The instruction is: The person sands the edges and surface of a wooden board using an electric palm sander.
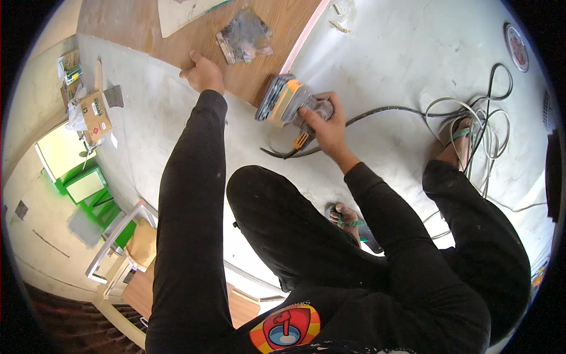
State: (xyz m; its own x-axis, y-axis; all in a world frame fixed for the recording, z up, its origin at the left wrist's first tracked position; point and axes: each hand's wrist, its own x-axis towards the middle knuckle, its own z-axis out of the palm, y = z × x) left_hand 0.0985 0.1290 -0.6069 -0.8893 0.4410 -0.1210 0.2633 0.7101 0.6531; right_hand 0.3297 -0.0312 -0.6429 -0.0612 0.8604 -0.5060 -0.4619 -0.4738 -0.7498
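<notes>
The right hand [324, 121] is wrapped tight around the grey body of an orange-and-grey power sander [289, 101] with an orange-handled part below the grip. The sander sits at the near edge of the brown wooden board [177, 35] on the floor [401, 53], long axis running left-right, pad end toward the board. The left hand [203, 74] presses flat, fingers spread, on the board's edge, holding nothing.
</notes>
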